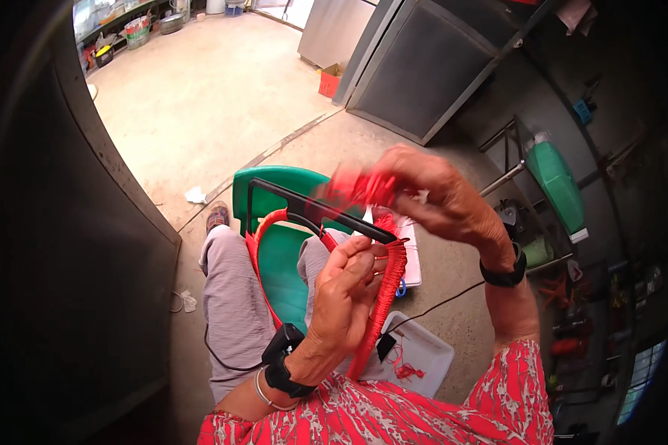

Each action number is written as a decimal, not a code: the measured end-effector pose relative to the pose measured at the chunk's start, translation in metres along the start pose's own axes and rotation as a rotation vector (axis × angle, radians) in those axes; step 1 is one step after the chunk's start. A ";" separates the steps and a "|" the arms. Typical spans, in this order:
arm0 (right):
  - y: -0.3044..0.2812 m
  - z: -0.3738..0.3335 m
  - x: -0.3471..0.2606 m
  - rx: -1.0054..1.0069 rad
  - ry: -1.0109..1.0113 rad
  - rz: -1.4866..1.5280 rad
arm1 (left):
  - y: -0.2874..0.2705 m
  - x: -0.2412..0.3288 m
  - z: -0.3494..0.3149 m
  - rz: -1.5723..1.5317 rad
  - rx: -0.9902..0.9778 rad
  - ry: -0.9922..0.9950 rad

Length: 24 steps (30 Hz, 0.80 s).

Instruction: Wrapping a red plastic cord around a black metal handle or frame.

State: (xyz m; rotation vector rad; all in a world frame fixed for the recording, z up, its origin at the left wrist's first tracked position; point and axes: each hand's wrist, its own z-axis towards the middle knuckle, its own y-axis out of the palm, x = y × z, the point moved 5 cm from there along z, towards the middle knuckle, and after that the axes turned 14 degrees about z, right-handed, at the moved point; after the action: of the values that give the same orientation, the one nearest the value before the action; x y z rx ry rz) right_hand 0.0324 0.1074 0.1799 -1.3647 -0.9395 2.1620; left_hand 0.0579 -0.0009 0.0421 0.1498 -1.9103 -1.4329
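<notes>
Across my lap lies a frame with black bars (304, 202) and curved sides wrapped in red cord (388, 297). My left hand (341, 297) is closed round the frame's right side, just below the corner where the wrapping meets the black bar. Above that corner, my right hand (430, 189) grips a bundle of red cord (376, 190), smeared by motion. More loose red strands hang below the bundle, near the bar's end. Under and behind the frame stands a green plastic chair (286, 259).
A white tray (432, 354) with red cord scraps sits on the floor at the lower right, a black cable (445, 302) running above it. A metal rack holds a green container (555, 185) at right. Dark panels (423, 70) stand beyond; a red box (329, 81) is beside them.
</notes>
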 end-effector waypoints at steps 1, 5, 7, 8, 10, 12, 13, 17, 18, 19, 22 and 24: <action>0.008 0.005 -0.004 -0.080 -0.039 -0.075 | -0.001 0.004 -0.006 0.047 0.015 -0.012; 0.032 0.005 -0.008 -0.288 -0.023 -0.246 | -0.013 0.005 -0.004 -0.081 -0.121 -0.044; 0.037 -0.001 -0.005 -0.304 0.008 -0.243 | -0.013 0.007 -0.006 -0.090 -0.171 -0.043; 0.038 -0.002 -0.008 -0.313 0.001 -0.265 | -0.011 0.009 -0.007 -0.102 -0.224 -0.043; 0.039 -0.005 -0.012 -0.318 -0.005 -0.290 | -0.009 0.017 -0.009 -0.081 -0.246 -0.048; 0.042 -0.007 -0.014 -0.320 -0.001 -0.346 | -0.009 0.015 -0.008 -0.254 -0.306 -0.163; 0.044 -0.008 -0.012 -0.354 0.037 -0.328 | -0.011 0.011 -0.003 -0.131 -0.204 -0.171; 0.043 -0.010 -0.004 -0.243 0.030 -0.130 | -0.019 0.007 0.008 0.014 0.003 -0.056; 0.032 -0.004 -0.011 -0.191 -0.013 -0.025 | -0.022 0.008 0.007 0.018 0.004 -0.053; 0.017 -0.003 -0.011 -0.064 0.054 0.076 | -0.024 0.012 0.007 0.074 -0.010 -0.026; -0.012 -0.033 0.023 0.348 0.356 0.267 | -0.019 0.011 0.005 0.114 0.058 -0.014; -0.005 -0.054 0.038 0.468 0.455 0.355 | -0.022 0.008 0.007 0.154 0.105 0.045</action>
State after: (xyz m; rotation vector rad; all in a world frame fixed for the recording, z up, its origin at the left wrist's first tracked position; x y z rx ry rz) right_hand 0.0644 0.1534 0.1441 -1.7482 -0.0157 1.9856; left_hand 0.0411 -0.0075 0.0254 0.0820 -1.9172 -1.2184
